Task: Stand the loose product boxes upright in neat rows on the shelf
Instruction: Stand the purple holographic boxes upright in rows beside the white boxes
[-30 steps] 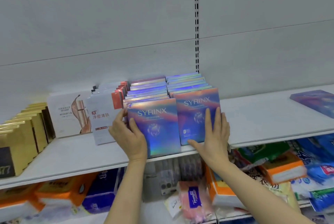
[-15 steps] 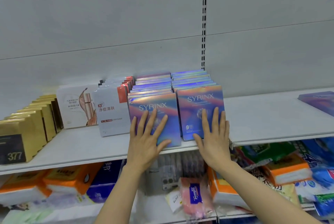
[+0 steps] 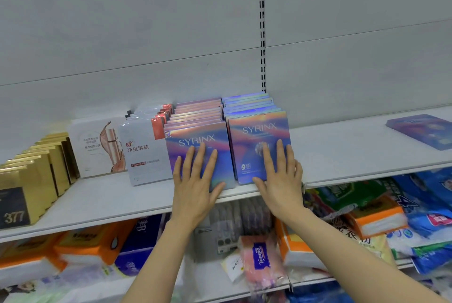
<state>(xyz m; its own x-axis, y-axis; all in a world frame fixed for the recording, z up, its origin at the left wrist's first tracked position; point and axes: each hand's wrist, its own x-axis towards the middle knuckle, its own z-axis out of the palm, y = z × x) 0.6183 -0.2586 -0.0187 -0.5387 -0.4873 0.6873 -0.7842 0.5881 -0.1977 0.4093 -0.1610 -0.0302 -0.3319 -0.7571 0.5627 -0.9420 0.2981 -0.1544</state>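
Two rows of iridescent blue-purple SYRINX boxes [image 3: 198,153] stand upright on the white shelf [image 3: 342,151]. The left hand [image 3: 195,185] and right hand [image 3: 278,180] press their fronts, fingers [image 3: 208,163] spread flat, squaring them. Next comes the flat-lying box [image 3: 420,131] at the right, well apart.

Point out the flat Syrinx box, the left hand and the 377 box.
flat box [image 3: 420,133], head view, top face.
left hand [image 3: 195,187], head view, back of hand.
377 box [image 3: 14,207], head view, dark front.

Two rows of SYRINX boxes [image 3: 259,146] stand upright on the shelf [image 3: 342,155], side by side. Left of them stand white boxes [image 3: 144,153], then gold boxes [image 3: 36,175] further left. Well right of them, one loose box [image 3: 423,133] lies flat on the shelf.
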